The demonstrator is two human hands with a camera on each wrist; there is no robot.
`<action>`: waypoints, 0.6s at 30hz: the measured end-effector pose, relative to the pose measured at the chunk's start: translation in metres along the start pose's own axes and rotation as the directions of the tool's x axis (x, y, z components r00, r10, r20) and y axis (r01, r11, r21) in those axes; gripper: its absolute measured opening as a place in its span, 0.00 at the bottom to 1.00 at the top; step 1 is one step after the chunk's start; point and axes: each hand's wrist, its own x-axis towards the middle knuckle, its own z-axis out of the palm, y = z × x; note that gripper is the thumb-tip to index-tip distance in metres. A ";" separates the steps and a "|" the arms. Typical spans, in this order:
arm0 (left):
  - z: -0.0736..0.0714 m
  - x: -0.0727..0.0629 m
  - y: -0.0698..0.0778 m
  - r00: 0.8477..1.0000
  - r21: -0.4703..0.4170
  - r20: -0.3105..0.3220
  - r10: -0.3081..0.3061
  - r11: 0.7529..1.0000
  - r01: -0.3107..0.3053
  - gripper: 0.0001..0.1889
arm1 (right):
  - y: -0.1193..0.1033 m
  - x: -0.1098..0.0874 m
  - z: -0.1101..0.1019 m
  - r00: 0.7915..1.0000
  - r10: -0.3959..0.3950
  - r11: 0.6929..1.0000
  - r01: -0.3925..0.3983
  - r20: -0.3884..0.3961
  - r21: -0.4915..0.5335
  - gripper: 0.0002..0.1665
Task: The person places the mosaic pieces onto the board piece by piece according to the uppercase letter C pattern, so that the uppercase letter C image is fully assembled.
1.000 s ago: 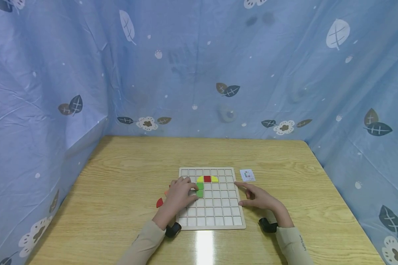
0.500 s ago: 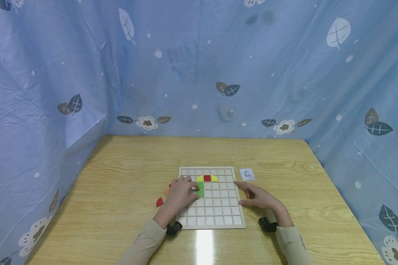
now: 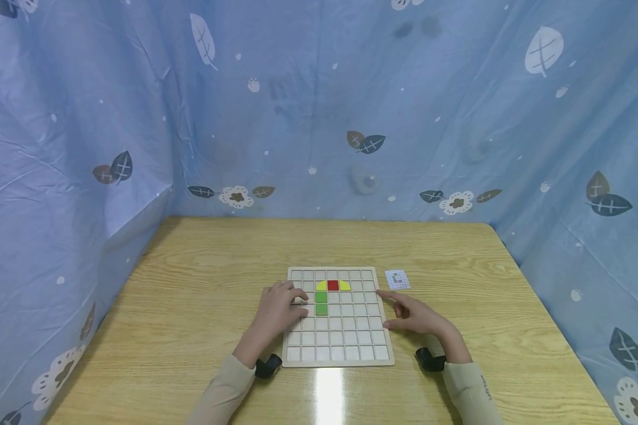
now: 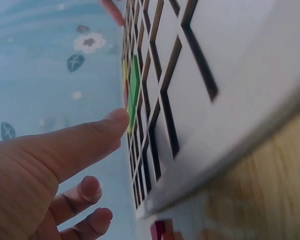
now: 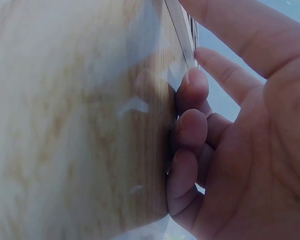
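A pale grid board (image 3: 338, 356) lies on the table. Two green square tiles (image 3: 321, 309) stand one below the other in its cells. Above them, a red square tile (image 3: 332, 285) sits between two yellow rounded tiles (image 3: 345, 285). Over the board's left edge is my left hand (image 3: 277, 310), thumb and fingers apart with nothing seen between them. My right hand (image 3: 417, 316) touches the board's right edge with thumb and forefinger; its other fingers are curled in the right wrist view. Red and orange pieces (image 4: 161, 230) show by the board in the left wrist view.
A small printed card (image 3: 397, 279) with a coloured grid pattern lies right of the board. The wooden table (image 3: 218, 254) meets a blue patterned curtain (image 3: 298, 118) at its back and sides. A black wrist camera (image 3: 268, 367) sits under the left wrist.
My left hand has drawn left, off the green tiles. It now covers the red and orange pieces that showed beside it in the head view. The right hand stays put.
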 end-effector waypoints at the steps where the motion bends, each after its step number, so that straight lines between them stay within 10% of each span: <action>1: -0.001 -0.001 -0.002 1.000 -0.003 -0.004 -0.002 1.000 0.002 0.11 | 0.001 0.000 0.000 1.000 -0.001 1.000 0.001 0.000 -0.007 0.42; 18: -0.019 -0.033 -0.040 0.993 -0.008 -0.122 -0.011 1.000 0.010 0.07 | 0.001 0.000 -0.001 1.000 -0.005 1.000 0.005 -0.004 -0.003 0.42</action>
